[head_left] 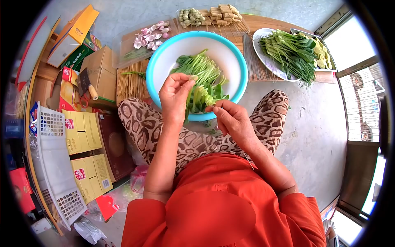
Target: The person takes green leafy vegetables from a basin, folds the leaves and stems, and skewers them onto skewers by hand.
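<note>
My left hand [176,95] is over the near rim of a white basin [162,53] with a turquoise rim. Its thumb and fingers are pinched on a small pale-green piece of leafy greens [193,77]. My right hand [233,121] is closed on a thin skewer [249,162], whose tail shows below the wrist. Beyond my right fingertips, bunched green stems [203,96] appear to be threaded on that skewer, their leaves hanging down. More loose leafy greens [205,66] lie inside the basin, behind both hands.
At the right, a white oval plate [263,61] carries skewered greens, beside a tray of sliced vegetables [323,55]. Wooden skewers [132,80] lie left of the basin. A plastic tray [123,47] holds onion pieces. A cleaver [84,80] stands by a cardboard box [101,68].
</note>
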Demonstrator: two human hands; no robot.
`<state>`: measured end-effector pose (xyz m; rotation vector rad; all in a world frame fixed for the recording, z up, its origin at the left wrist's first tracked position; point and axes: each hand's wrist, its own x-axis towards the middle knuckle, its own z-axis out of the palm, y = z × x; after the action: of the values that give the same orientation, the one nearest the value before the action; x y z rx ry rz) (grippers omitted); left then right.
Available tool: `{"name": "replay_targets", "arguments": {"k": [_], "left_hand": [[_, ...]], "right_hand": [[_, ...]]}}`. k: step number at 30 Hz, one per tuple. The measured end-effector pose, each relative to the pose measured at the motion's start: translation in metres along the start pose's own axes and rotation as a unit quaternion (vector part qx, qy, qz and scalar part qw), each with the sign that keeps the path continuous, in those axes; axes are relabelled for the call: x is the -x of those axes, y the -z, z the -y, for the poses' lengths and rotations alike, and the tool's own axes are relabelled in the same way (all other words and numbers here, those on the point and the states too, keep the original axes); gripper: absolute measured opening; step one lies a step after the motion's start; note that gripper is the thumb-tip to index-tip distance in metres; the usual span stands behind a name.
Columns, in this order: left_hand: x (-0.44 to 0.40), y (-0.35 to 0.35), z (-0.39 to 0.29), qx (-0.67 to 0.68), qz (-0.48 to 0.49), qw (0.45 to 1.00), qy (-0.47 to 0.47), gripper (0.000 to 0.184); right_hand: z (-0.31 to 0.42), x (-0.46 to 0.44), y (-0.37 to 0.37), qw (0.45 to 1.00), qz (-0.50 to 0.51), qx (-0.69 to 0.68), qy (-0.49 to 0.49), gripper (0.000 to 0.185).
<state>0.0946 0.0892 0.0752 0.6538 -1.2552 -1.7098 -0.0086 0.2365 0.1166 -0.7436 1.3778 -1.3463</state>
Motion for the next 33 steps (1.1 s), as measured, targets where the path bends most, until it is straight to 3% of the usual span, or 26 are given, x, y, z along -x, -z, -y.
{"name": "replay_targets", "arguments": {"k": [7,9,11,12,13,15,20,33], "left_hand": [[0.003,-0.009,-0.027,-0.028,0.101,0.99,-0.096,0.013],[-0.003,-0.002,-0.034,-0.071,0.125,0.982,-0.12,0.022],[-0.013,-0.002,-0.04,-0.127,0.177,0.963,-0.16,0.044],[-0.018,-0.005,-0.04,-0.062,0.259,0.959,-0.101,0.061],[-0.02,-0.006,-0.04,-0.061,0.26,0.958,-0.101,0.061],[-0.021,-0.007,-0.04,0.005,0.391,0.92,0.04,0.062],[-0.02,-0.017,-0.032,0.003,0.401,0.912,0.091,0.027],[-0.011,-0.042,-0.018,-0.022,0.385,0.907,0.168,0.018]], "right_hand": [[0.026,0.003,0.009,0.999,0.02,-0.037,0.025,0.021],[0.035,0.009,0.015,0.996,0.046,-0.071,0.025,0.021],[0.038,0.013,0.021,0.995,0.051,-0.081,0.025,0.021],[0.037,0.015,0.025,0.994,0.058,-0.093,0.015,0.021],[0.036,0.017,0.027,0.992,0.065,-0.105,0.003,0.021],[0.033,0.019,0.028,0.993,0.059,-0.105,0.0,0.022],[0.028,0.022,0.038,0.99,0.061,-0.123,-0.016,0.024],[0.019,0.031,0.055,0.995,0.001,-0.097,-0.021,0.023]]}}
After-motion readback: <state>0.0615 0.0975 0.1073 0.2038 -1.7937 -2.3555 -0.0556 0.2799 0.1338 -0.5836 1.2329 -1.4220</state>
